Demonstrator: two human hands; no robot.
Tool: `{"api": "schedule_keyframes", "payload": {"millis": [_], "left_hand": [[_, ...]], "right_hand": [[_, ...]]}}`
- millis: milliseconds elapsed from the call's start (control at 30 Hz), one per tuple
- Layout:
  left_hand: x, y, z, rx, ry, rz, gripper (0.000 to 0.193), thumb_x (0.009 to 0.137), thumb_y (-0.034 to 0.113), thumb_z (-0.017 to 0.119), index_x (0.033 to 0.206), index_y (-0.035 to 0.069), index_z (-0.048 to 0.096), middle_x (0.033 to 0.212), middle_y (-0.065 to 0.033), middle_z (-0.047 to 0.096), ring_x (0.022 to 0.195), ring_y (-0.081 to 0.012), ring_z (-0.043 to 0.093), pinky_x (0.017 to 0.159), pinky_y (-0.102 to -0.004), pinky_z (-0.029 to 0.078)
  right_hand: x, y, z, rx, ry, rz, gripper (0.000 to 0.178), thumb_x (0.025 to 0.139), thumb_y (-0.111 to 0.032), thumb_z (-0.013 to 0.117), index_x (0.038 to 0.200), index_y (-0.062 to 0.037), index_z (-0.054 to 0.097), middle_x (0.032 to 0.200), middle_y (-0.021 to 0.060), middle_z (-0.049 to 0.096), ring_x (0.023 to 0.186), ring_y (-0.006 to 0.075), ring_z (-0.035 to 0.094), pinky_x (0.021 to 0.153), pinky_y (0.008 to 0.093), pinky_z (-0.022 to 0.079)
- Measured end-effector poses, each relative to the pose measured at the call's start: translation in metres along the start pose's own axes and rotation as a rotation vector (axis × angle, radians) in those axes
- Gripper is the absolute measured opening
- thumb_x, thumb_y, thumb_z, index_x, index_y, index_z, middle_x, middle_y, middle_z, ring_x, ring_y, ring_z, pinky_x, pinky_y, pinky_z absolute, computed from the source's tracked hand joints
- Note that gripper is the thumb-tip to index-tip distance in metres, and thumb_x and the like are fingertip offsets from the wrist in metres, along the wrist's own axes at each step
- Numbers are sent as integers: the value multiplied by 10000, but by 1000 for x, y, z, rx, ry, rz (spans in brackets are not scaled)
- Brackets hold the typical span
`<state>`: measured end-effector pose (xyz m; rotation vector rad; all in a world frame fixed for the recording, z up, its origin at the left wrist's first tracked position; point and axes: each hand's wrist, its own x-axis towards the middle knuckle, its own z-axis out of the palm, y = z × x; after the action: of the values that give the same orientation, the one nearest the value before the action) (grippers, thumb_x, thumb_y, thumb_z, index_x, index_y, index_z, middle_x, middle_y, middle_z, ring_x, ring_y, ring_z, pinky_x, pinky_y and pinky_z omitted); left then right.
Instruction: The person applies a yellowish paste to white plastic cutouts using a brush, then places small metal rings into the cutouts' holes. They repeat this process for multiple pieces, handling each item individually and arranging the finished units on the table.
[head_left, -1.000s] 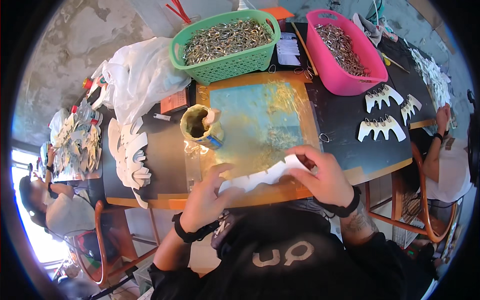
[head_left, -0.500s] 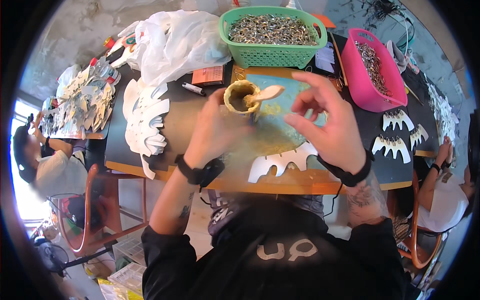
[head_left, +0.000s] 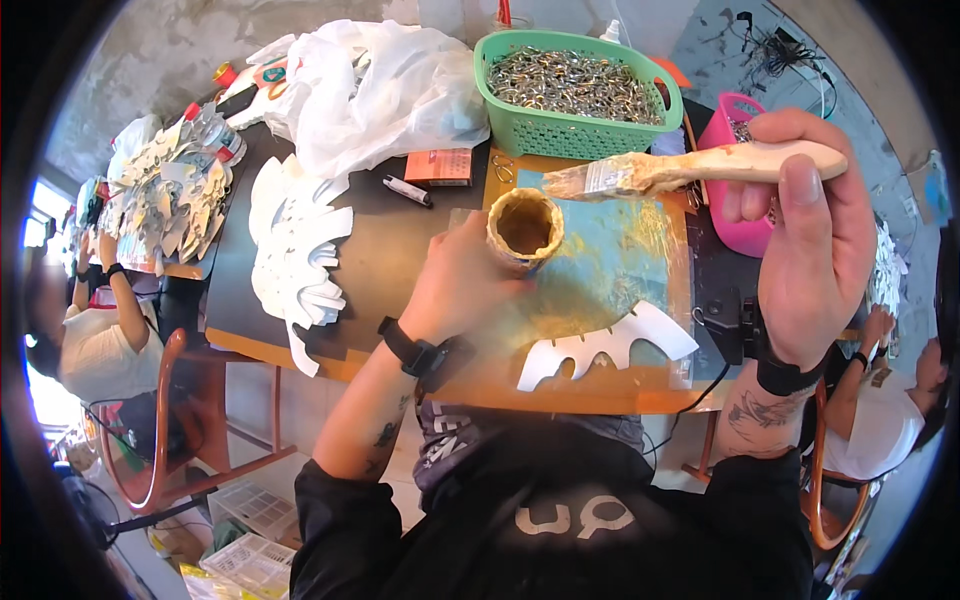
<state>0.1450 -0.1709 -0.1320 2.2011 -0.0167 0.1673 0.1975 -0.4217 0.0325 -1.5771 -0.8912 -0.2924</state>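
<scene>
Above the right half of the table [head_left: 370,310], one brush [head_left: 690,170] is held in the right hand [head_left: 820,240], its pale wooden handle pinched between thumb and fingers. The one clump of bristles points left, clear of the mouth of a single can [head_left: 521,258] whose rim is crusted yellowish. The left hand [head_left: 460,280] curls around the can's left side, gripping it; its fingers are blurred, and whether the can touches the tabletop cannot be told. Two black bands circle the wrists, one on each.

Near the table's front edge, between the forearms, lies one white scalloped piece [head_left: 630,335], touched by neither hand. Farther left is one heap of similar white pieces [head_left: 285,240], overlapping too much to count. One orange box [head_left: 438,167] and one pen [head_left: 407,191] lie near each other, beyond the left hand.

Two baskets hold metal parts: one green [head_left: 570,138], fully in view, and one pink [head_left: 735,232], partly hidden behind the right hand. One crumpled white plastic bag [head_left: 380,100] sits left of the green basket. Two other people are seated, one at the far left [head_left: 110,320] and one at the far right [head_left: 880,410].
</scene>
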Motion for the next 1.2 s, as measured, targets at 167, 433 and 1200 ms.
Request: {"api": "schedule_keyframes", "payload": {"millis": [167,433,1200], "left_hand": [[-2,4,-5,-10,6,9,763,654,189,933,1317,14,598,1134,-141,743,1082,-316,718,972,-390,530],[-15,17,1,119,52,86,742,621,166,905,1307,107,629,1234,-83,695,1180,-334,601,1055,-439,422],[-14,23,9,216,109,150,719,617,202,941,1262,95,643,1219,-93,698,1179,-310,620,1053,-418,415]], "right_hand": [[-3,7,28,-192,-289,249,227,1051,-184,632,1199,-12,644,905,16,650,788,71,576,692,241,464],[-14,30,36,-190,-270,122,177,992,-147,689,1120,-31,649,826,80,657,723,169,648,666,314,497],[-43,-16,-30,-156,-217,178,268,1031,-149,607,1226,35,607,1072,112,669,912,136,630,812,277,494]]}}
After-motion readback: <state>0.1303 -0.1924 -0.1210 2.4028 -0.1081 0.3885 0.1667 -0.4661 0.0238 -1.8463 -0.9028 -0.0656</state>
